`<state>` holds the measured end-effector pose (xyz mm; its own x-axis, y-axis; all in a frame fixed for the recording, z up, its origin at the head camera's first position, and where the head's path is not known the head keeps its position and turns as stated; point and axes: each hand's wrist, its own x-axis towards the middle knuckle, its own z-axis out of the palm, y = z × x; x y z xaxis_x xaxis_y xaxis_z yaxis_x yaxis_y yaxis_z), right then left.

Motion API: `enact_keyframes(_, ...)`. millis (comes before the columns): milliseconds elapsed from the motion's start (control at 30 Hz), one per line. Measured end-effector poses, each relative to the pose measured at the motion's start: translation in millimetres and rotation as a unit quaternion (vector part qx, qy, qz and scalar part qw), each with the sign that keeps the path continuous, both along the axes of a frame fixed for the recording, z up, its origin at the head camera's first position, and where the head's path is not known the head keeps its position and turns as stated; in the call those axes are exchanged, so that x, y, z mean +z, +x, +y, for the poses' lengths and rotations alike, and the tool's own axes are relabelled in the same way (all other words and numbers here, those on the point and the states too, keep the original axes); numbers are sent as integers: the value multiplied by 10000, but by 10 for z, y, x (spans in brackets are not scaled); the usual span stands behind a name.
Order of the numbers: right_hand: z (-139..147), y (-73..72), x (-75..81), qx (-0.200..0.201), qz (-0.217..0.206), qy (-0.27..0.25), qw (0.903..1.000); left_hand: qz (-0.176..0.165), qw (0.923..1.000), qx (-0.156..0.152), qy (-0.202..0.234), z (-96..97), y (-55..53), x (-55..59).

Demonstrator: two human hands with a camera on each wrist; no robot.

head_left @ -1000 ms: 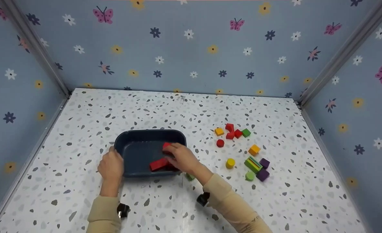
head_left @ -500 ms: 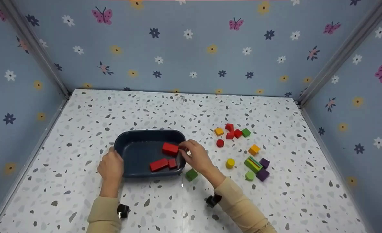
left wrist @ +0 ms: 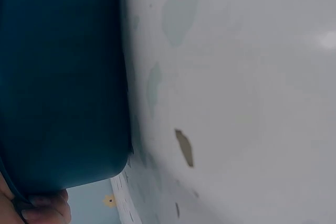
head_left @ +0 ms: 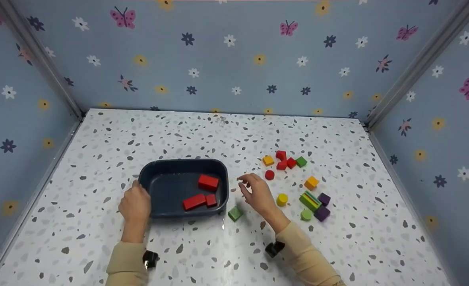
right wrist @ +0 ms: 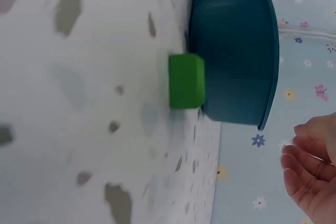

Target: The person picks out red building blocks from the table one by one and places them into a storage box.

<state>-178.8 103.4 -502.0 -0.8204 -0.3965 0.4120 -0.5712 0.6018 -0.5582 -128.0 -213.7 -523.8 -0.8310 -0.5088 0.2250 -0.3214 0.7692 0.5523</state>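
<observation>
A dark blue tub point(head_left: 169, 190) stands left of centre in the head view. My left hand point(head_left: 134, 203) grips its left rim; the left wrist view shows fingers point(left wrist: 50, 211) curled at the tub's edge. Inside, towards the right, lie a larger red block point(head_left: 208, 182), a long red block point(head_left: 194, 202) and a small red cube point(head_left: 211, 200). My right hand point(head_left: 259, 195) is just right of the tub, fingers loosely bent and holding nothing. A green block point(head_left: 235, 213) lies by the tub's near right corner, also seen low beside the wall in the right wrist view.
Right of my right hand several blocks lie scattered: red pieces point(head_left: 281, 159), a yellow cylinder point(head_left: 282, 199), an orange cube point(head_left: 311, 182), a striped green block point(head_left: 310, 201) and purple cubes point(head_left: 322, 213). Patterned walls point(head_left: 234, 71) enclose the speckled table point(head_left: 202, 254).
My right hand has let go of the larger red block inside the tub and moved out over the rim to the right. The left hand has stayed on the left rim.
</observation>
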Motion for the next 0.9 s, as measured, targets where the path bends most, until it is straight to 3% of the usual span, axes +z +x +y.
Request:
enact_keyframes(267, 196, -34, -71, -532, -364, 191, 9977, -109, 9999, -37, 59, -4, 1, 28)
enact_keyframes(500, 319, -102, -147, -1147, -389, 727, 9900, -141, 9999, -13, 53, -8, 7, 23)
enact_keyframes(633, 363, -143, -168, -1527, -673, 1084, 9800, -100, 9999, -7, 57, -9, 2, 9)
enact_keyframes(900, 441, -276, -157, -1991, -1881, 1463, 9506, -75, 9999, -25, 62, -4, 1, 9)
